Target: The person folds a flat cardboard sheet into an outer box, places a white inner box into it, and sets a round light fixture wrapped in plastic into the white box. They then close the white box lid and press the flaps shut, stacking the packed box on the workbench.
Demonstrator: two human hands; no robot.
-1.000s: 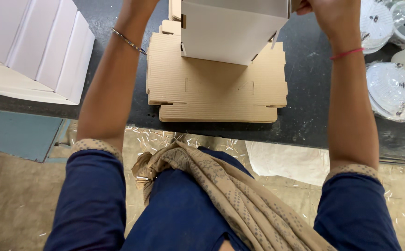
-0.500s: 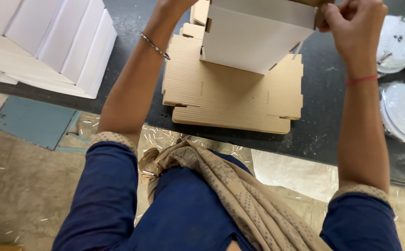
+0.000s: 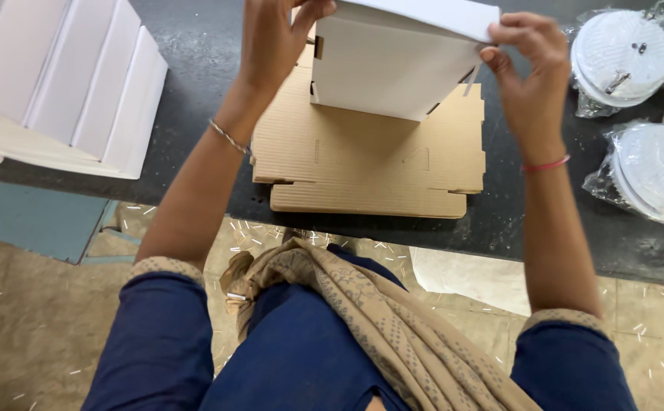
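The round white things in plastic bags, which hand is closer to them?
Right. The right hand pinches the white box edge just beside the bagged round white discs; the left hand grips the box's far side.

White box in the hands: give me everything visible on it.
The white box is folded cardboard, smooth and white outside, partly assembled, with a slot and tab cuts at its lower edges. It is held tilted above the stack of flat brown corrugated blanks on the dark table. The left hand grips its left side; the right hand pinches its right corner.
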